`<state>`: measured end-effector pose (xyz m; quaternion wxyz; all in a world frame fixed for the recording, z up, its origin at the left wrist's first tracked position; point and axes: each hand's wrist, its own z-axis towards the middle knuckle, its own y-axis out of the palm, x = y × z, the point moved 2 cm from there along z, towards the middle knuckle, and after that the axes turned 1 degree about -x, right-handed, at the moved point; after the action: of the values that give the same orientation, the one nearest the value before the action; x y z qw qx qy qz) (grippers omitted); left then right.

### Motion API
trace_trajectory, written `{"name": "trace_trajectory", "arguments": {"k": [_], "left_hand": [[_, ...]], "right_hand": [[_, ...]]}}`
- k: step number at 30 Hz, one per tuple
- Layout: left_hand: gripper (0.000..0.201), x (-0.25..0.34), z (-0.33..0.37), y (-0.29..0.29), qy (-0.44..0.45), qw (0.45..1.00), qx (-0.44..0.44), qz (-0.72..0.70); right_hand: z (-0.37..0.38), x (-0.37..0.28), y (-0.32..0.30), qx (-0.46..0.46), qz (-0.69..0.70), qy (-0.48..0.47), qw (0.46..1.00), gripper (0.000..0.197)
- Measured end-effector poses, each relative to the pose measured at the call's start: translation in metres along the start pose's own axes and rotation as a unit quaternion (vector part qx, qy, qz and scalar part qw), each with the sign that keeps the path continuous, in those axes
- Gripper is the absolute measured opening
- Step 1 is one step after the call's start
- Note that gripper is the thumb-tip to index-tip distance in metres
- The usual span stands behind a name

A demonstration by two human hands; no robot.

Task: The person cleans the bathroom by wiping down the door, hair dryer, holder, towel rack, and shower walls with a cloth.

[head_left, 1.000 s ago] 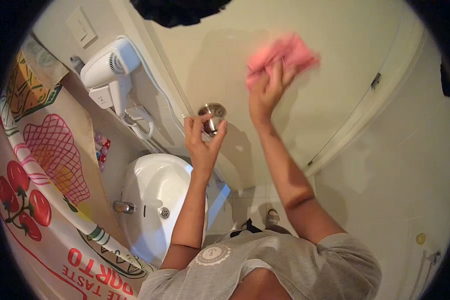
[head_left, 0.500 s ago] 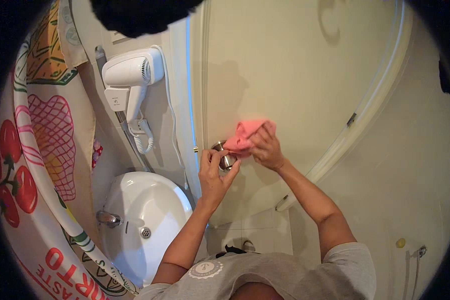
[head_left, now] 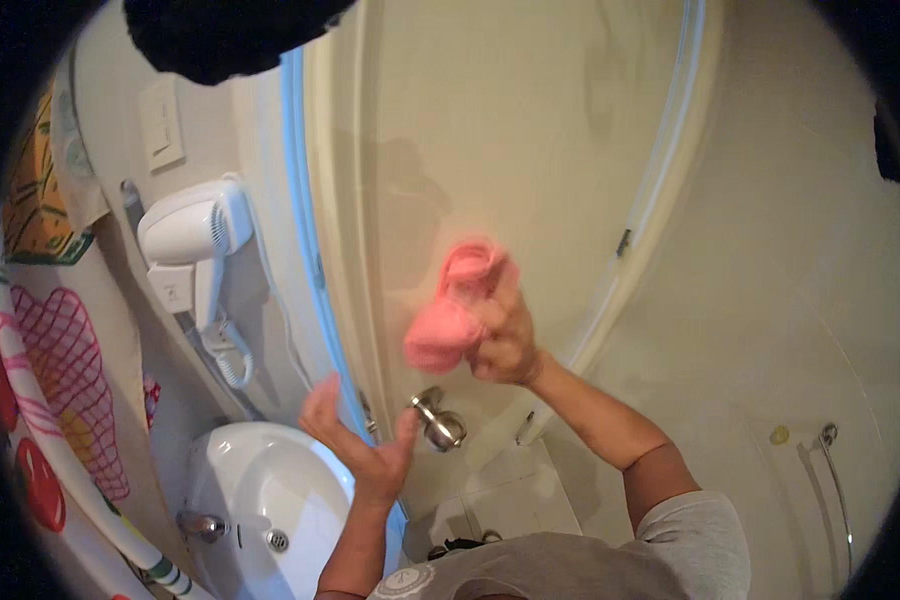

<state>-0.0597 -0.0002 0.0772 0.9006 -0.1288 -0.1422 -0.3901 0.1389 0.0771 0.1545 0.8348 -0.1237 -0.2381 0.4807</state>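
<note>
My right hand (head_left: 505, 335) grips a bunched pink cloth (head_left: 457, 305) and holds it against the cream door (head_left: 490, 140), a little above the round metal door knob (head_left: 438, 420). Just left of the knob, my left hand (head_left: 365, 440) is open with its fingers spread, its thumb close to the knob but not clasping it. The door's edge (head_left: 315, 240) runs down the picture to the left of both hands.
A white wall-mounted hair dryer (head_left: 192, 245) with a coiled cord hangs left of the door. Below it sits a white washbasin (head_left: 260, 500) with a metal tap (head_left: 202, 523). A colourful printed curtain (head_left: 45, 380) fills the left edge. A light switch (head_left: 162, 125) is on the wall.
My right hand brought the pink cloth down from high on the door to the knob, then lifted it slightly. My left hand let go of the knob and opened.
</note>
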Motion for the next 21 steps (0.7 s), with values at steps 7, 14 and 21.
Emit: {"name": "trace_trajectory", "arguments": {"k": [7, 14, 21], "left_hand": [[0.050, 0.012, -0.005, 0.023, -0.267, 0.912, -0.060, -0.306], [0.038, 0.069, -0.023, 0.016, -0.273, 0.921, -0.015, -0.279], [0.042, 0.132, -0.058, 0.005, -0.264, 0.925, 0.013, -0.274]], "right_hand": [[-0.033, 0.056, -0.046, 0.240, -0.046, 0.265, 0.933, 0.031], [-0.228, 0.228, -0.124, 0.402, 0.065, 0.548, 0.731, 0.022], [-0.303, 0.125, -0.052, 0.403, 0.451, 0.664, 0.440, 0.035]]}}
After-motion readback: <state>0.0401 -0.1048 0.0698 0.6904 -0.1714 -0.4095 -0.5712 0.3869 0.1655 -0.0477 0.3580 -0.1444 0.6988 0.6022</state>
